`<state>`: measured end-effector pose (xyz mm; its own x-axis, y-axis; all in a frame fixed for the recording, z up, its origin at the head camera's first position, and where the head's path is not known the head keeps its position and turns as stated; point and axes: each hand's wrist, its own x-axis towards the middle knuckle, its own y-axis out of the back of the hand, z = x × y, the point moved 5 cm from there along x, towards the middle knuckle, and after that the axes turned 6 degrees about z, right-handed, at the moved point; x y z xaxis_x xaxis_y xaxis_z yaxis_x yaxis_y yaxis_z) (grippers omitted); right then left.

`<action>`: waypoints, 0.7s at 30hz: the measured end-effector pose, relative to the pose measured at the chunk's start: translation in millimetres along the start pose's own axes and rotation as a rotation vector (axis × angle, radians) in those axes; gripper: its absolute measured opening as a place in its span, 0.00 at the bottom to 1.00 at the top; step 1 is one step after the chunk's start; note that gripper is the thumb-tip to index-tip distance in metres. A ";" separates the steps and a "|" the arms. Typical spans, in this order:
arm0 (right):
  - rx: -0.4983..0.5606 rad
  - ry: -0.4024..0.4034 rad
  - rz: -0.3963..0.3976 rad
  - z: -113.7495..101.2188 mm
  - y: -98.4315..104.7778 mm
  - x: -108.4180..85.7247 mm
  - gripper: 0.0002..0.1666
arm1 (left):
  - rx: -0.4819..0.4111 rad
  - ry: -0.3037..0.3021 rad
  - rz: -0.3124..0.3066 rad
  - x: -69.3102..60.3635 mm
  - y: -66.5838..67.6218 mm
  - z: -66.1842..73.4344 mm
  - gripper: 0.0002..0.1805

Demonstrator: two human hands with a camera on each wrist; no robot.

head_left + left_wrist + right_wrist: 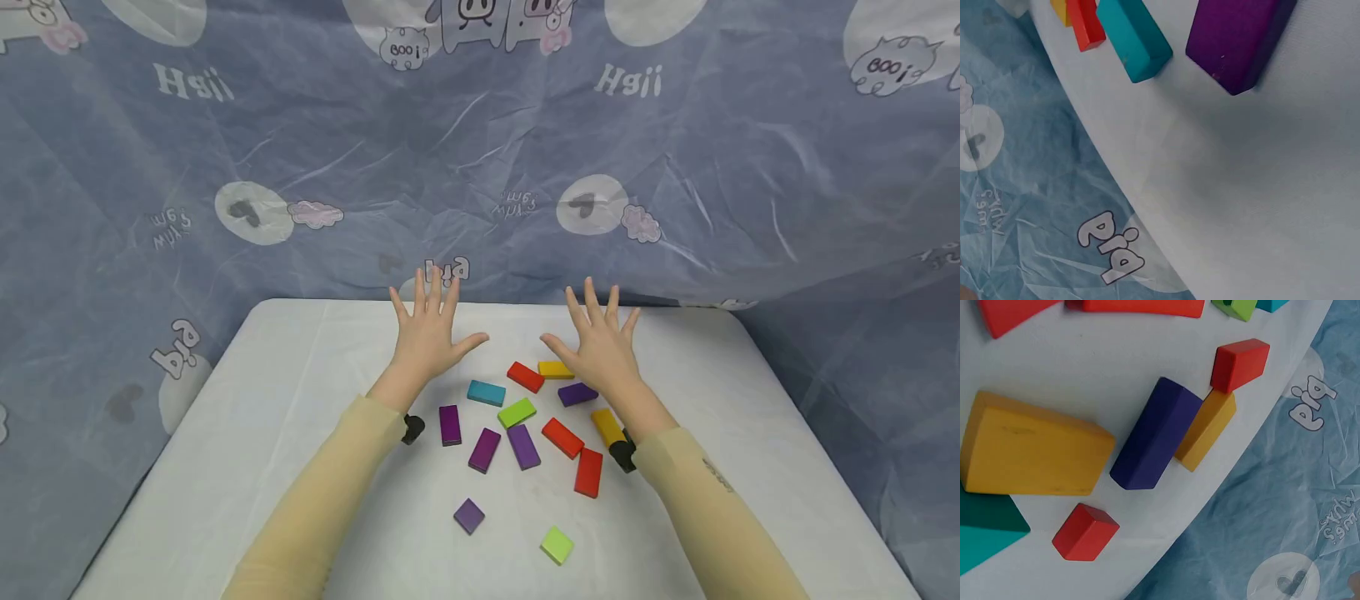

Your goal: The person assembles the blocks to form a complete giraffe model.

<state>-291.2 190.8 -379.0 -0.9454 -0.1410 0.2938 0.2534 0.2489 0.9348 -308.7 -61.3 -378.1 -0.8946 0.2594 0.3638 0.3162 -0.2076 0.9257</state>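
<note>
My left hand [426,337] is held over the far left part of the white table [225,467], fingers spread and straight, holding nothing. My right hand [604,348] is spread the same way over the far right part. Between and below them lie several coloured blocks. Nearest the left hand are a teal block [487,393] and a magenta-purple block [1238,37]. By the right hand are a yellow block [1035,447], a dark purple block [1157,434] and another yellow block [556,370]. The right wrist view also has a small red block [1085,532] and a teal-green block [988,531], both hidden in the head view.
Red blocks [562,438], a lime block [517,413] and purple blocks [523,447] lie mid-table. Closer to the front are a small purple square block [469,517] and a lime square block [557,545]. A blue-grey printed cloth [420,150] hangs behind the table.
</note>
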 end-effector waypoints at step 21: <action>0.074 0.066 -0.028 -14.3 -25.8 -46.5 0.52 | 0.036 -0.086 -0.042 -39.7 -24.9 18.9 0.55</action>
<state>-250.8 177.3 -413.9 -0.9358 -0.2111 0.2824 0.2089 0.3134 0.9264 -275.1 -48.6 -413.6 -0.8773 0.3478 0.3307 0.2914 -0.1614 0.9429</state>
